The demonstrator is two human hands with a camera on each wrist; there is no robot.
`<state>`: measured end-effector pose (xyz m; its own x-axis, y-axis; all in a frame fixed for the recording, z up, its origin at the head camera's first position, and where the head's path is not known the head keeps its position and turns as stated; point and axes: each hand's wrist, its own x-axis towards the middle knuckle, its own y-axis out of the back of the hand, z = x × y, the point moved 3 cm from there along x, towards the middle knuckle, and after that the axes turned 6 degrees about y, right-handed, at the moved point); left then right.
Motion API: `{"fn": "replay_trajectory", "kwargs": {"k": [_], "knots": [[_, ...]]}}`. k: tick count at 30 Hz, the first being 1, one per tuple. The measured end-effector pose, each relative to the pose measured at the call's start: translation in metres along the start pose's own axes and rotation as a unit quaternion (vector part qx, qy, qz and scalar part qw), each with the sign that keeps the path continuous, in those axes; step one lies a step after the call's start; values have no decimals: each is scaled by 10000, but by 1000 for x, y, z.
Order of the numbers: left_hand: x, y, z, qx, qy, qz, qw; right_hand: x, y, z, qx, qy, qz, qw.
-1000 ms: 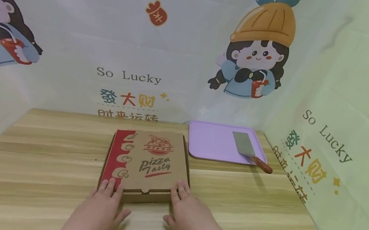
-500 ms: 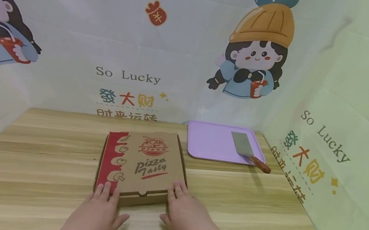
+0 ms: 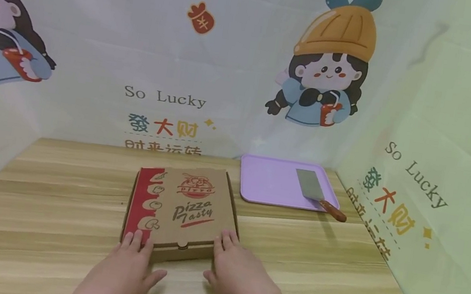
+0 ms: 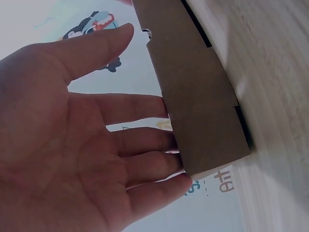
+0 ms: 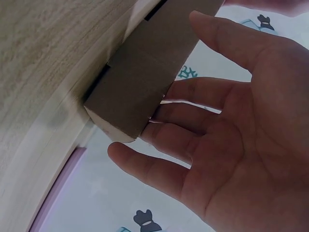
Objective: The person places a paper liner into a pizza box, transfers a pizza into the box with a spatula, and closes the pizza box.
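Observation:
A closed cardboard pizza box [image 3: 191, 206] with a red printed strip lies slightly turned on the wooden table. My left hand [image 3: 125, 269] rests its fingertips on the box's front left corner, thumb held out to the side. At the front right corner, the fingers of my right hand [image 3: 240, 271] lie on the lid's edge. Both wrist views show nearly straight fingers reaching over the top edge of the box's front wall [image 4: 198, 96], with the palms off the cardboard. Neither thumb touches the box.
Behind the box to the right lies a purple tray [image 3: 267, 181]. A spatula [image 3: 311, 185] with a flat metal blade and brown wooden handle rests on it, the handle sticking out over the tray's rim. Printed cloth walls [image 3: 237, 67] close off the table's back and sides.
Over the last second the pizza box has shifted slightly left and turned a little, both hands staying on its front corners. In the latest half second it has hardly moved.

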<state>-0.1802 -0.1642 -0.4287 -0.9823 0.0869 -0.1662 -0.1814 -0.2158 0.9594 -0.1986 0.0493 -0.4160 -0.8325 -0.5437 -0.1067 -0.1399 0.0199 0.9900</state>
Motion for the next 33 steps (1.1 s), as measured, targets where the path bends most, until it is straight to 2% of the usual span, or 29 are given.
{"fn": "replay_trajectory", "kwargs": {"k": [5, 13, 20, 33], "knots": [[3, 6, -2, -175, -15, -46, 9998, 4, 3, 0, -76, 15, 16, 10000], [7, 11, -5, -173, -24, -87, 9998, 9, 6, -3, -187, 57, 7, 9998], [12, 16, -7, -159, -91, -85, 9998, 13, 7, -5, -55, -44, -9, 10000], [29, 24, -15, -254, -118, -155, 9995, 33, 7, -2, -45, 11, -155, 9999]]}}
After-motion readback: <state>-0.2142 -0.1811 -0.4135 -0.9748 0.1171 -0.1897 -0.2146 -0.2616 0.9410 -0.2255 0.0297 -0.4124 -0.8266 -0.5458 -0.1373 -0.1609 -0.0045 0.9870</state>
